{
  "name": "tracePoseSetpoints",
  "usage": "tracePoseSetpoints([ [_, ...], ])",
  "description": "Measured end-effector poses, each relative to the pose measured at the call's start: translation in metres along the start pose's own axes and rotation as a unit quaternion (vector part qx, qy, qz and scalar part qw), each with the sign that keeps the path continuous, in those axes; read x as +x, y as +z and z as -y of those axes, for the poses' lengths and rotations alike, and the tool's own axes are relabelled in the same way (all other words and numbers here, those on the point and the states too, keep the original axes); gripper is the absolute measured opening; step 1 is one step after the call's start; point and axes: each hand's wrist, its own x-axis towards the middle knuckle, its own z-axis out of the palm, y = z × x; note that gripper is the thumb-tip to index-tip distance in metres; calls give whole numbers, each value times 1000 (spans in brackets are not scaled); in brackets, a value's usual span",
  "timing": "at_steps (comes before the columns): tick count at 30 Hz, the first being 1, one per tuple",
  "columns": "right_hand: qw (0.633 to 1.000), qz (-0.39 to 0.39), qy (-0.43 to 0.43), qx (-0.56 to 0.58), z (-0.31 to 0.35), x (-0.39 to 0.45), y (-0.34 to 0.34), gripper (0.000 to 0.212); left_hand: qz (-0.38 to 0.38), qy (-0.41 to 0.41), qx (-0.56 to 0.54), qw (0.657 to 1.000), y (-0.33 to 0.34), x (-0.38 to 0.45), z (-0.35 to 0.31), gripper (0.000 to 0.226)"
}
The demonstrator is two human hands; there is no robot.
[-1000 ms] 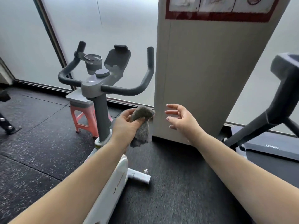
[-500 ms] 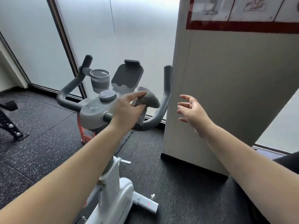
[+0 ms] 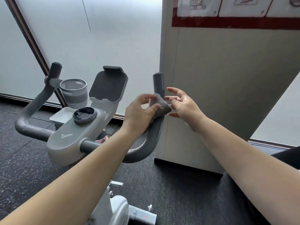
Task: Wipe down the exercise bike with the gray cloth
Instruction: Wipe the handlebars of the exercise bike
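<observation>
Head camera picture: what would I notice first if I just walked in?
Two bare arms reach into the middle, where the left hand pinches a gray cloth against the right handlebar of the exercise bike. The right hand hangs open just beside the cloth. Further left, a gray cup sits in the bike's holder, beside a round black knob.

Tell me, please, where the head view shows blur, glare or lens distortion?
Head view: motion blur smears the left hand and gray cloth; bright frosted windows backlight the scene; the round knob shows glare; wide-angle distortion tilts the pillar.
</observation>
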Motion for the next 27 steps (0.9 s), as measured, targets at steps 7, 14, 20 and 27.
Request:
tracePoseSetpoints([
  [7,999,41,-5,35,10,26,2,42,68,14,114,991,7,-19,-7,33],
  [14,996,65,5,55,11,37,-1,47,138,4,198,970,-17,-35,-13,27],
  [20,996,71,17,57,10,40,-6,38,-79,4,39,996,-11,0,-29,13],
  [27,993,91,38,72,11,41,-11,46,-73,99,109,986,31,59,-27,37],
])
